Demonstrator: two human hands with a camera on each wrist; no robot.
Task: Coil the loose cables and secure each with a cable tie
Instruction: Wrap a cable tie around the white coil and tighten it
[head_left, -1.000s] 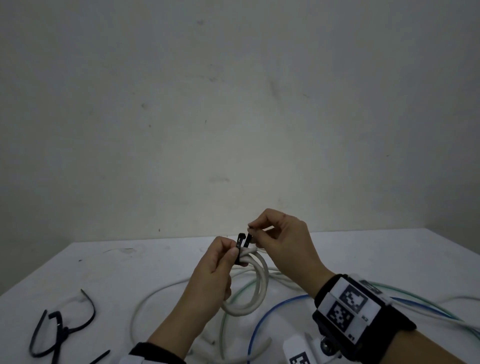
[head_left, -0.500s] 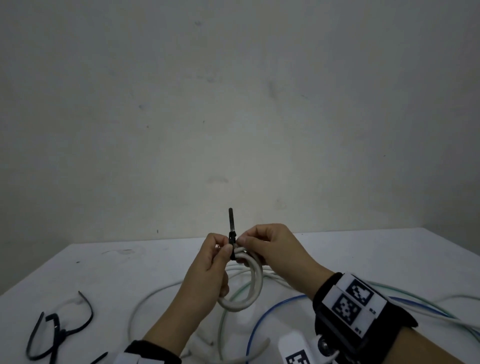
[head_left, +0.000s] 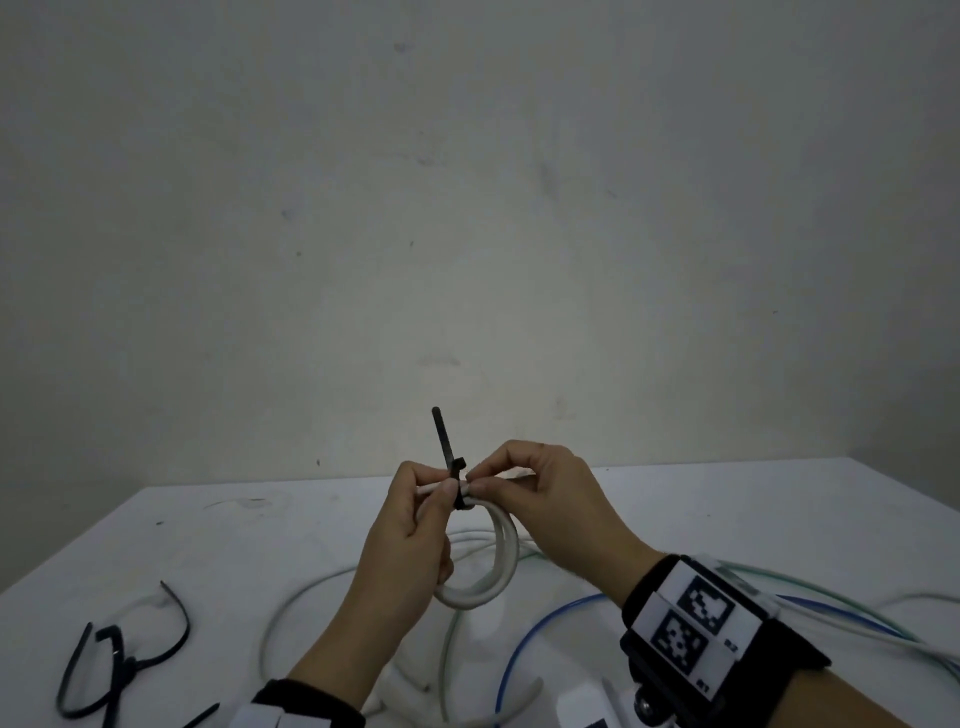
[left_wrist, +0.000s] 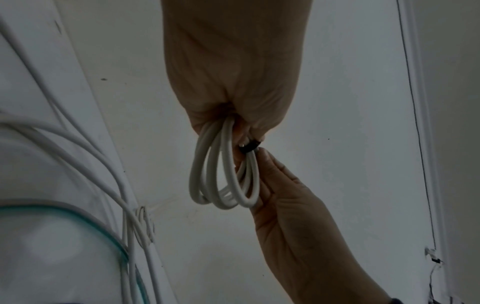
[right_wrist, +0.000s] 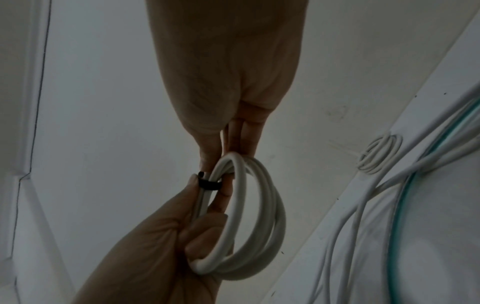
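table (head_left: 675, 509): white, fills the lower half of the head view; loose cables lie across it from 4 to 8 o'clock of the hands.
loose cables (head_left: 322, 587): white runs plus a blue cable (head_left: 524, 639) and a green one, uncoiled, still to do. Keep them out of the loop while cinching.
spare ties (head_left: 124, 660): black, at 8 o'clock of the hands, near the table's near-left edge. Well apart from the work.
coil (head_left: 493, 577): white, several turns, held up off the table at frame centre, hanging down from the pinch point. Turns look a bit splayed in the wrist views; my read is to bunch them flat before the final pull.
left hand (head_left: 415, 545): fingers curled round the coil's top, thumb and forefinger pinching the bundle right beside the tie. Should act as anchor, not move.
right hand (head_left: 545, 499): thumb and fingertips pinched on the bundle just at 3 o'clock of the tie's head; other fingers curled behind the turns.
tie (head_left: 457, 491): black, wrapped round the bundle at the coil's 12 o'clock, tail through the head and sticking up toward 11–12 o'clock.
step: cinch. Likely best to take the tail with the right hand and pull straight along its line, head braced by the left thumb.
risk: a turn slipping out beside the band, or a fingertip caught under it. Whether the band is snug yet I cannot tell.
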